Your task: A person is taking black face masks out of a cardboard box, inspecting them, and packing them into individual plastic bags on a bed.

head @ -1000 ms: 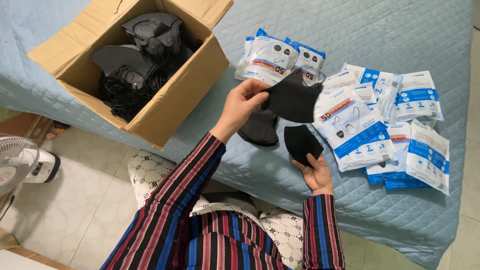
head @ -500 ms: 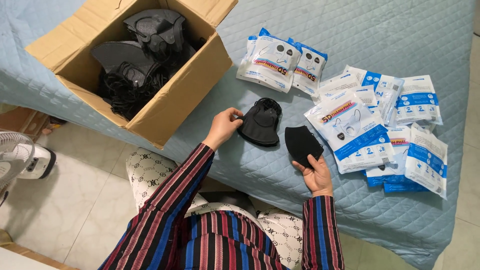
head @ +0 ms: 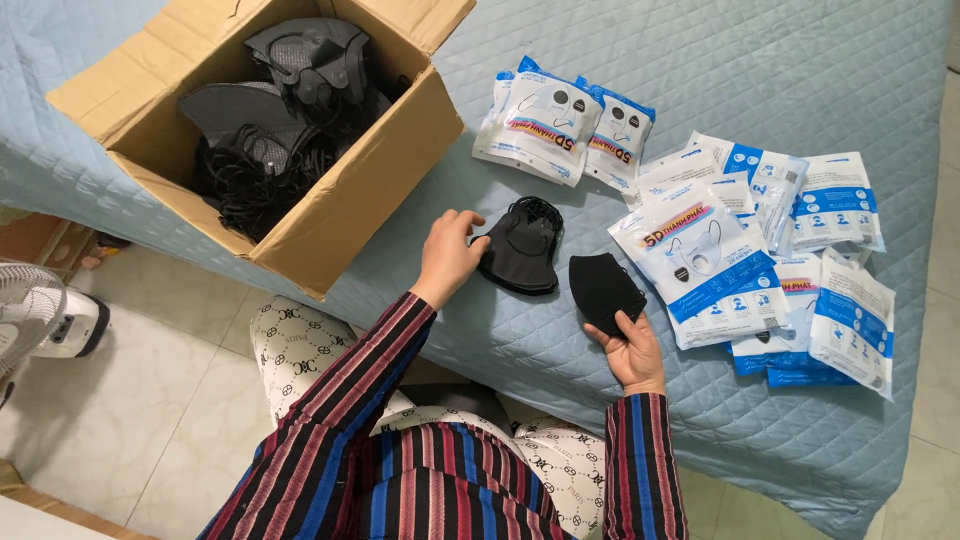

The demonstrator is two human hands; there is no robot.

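While left hand (head: 450,255) rests fingertips on stacked black masks (head: 520,250), right hand (head: 625,345) loosely grips single black mask (head: 603,290) on bed (head: 700,420).

The left hand (head: 450,255) has lowered its black mask onto the mask stack (head: 520,250).

The cardboard box (head: 300,215) loses its upper flaps to the top edge of the frame, and the dark masks (head: 270,130) heaped inside merge into one tangle, so their count cannot be told. The small stack of black masks (head: 522,250) hides its own lower layers. The left hand (head: 448,255) covers that stack's near edge; whether the fingers grip it or only touch it is unclear. The right hand (head: 628,350) hides the lower corner of the single black mask (head: 603,290). The lowest sealed packets (head: 790,350) lie under others. The fan (head: 35,315) is cut by the left edge.
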